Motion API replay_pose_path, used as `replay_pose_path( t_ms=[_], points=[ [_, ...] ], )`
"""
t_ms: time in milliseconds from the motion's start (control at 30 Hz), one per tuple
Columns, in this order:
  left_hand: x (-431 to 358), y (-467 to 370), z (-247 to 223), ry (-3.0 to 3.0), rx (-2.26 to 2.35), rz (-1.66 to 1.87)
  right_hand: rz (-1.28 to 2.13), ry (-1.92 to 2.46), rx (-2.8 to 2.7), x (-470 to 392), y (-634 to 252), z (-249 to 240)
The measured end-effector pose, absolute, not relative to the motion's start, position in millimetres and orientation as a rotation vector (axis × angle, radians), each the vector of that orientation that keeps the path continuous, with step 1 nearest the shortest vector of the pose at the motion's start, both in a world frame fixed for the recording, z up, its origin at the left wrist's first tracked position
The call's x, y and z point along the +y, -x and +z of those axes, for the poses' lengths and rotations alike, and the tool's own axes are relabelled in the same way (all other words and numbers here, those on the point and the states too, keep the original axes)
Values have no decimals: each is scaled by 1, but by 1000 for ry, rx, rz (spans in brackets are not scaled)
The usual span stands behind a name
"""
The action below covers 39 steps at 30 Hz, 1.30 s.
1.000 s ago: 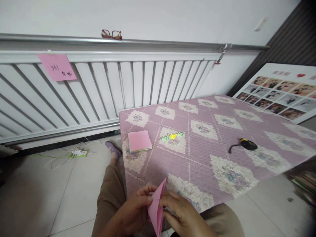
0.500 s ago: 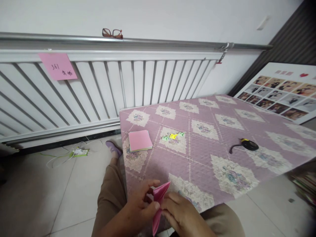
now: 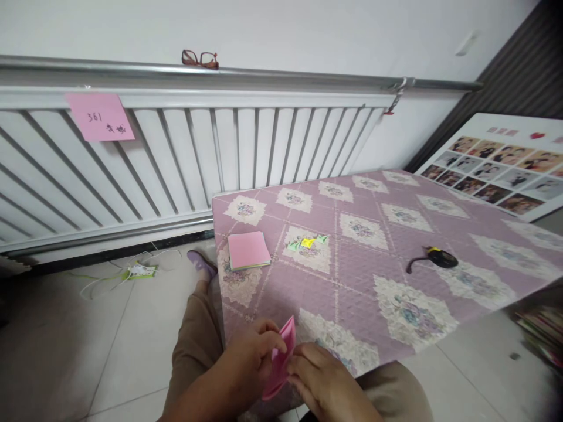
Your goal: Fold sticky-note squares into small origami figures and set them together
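Between my two hands, just above the table's near edge, is a folded piece of pink paper (image 3: 280, 366) with a pointed upper end. My left hand (image 3: 255, 354) grips its left side, with fingers bent over the upper edge. From the right, my right hand (image 3: 314, 369) pinches the opposite side of the paper; some fingertips are hidden behind it. A stack of square paper (image 3: 249, 250), pink on top, lies beyond my left hand. Small folded green and yellow paper pieces (image 3: 308, 242) sit to the right of the stack.
A purple floral cloth (image 3: 316, 287) covers the table. On its right side lies a black object with a strap (image 3: 441, 257). Behind are a white radiator (image 3: 246, 140), a pink note (image 3: 100, 117) and glasses (image 3: 200, 59) on a pipe. A power strip (image 3: 141, 271) lies on the floor.
The pink paper has turned and spread wider, from a narrow folded shape to a broader face. My left fingers have shifted over its upper part. My right hand stays nearly in place.
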<state>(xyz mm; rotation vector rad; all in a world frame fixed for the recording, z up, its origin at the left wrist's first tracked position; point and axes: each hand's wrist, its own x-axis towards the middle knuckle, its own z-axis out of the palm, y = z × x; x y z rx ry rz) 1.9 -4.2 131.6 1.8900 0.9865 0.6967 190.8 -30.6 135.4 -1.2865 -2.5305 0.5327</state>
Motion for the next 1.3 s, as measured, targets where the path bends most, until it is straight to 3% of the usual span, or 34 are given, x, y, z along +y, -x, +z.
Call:
replay_pose_path(
  t_ms=[233, 533, 767, 1100, 1300],
  points=[
    [8, 6, 142, -1997, 927, 484, 732, 1299, -2456, -30, -195, 142],
    [9, 13, 149, -1826, 789, 600, 1053, 1301, -2148, -30, -211, 145],
    [5, 3, 135, -1759, 996, 674, 1156, 1328, -1891, -29, -210, 138],
    [5, -4, 111, -1237, 1047, 778, 1512, 1458, -1394, -22, -196, 133],
    [11, -7, 106, -1062, 1001, 759, 1654, 1483, -1372, -18, -196, 145]
  ],
)
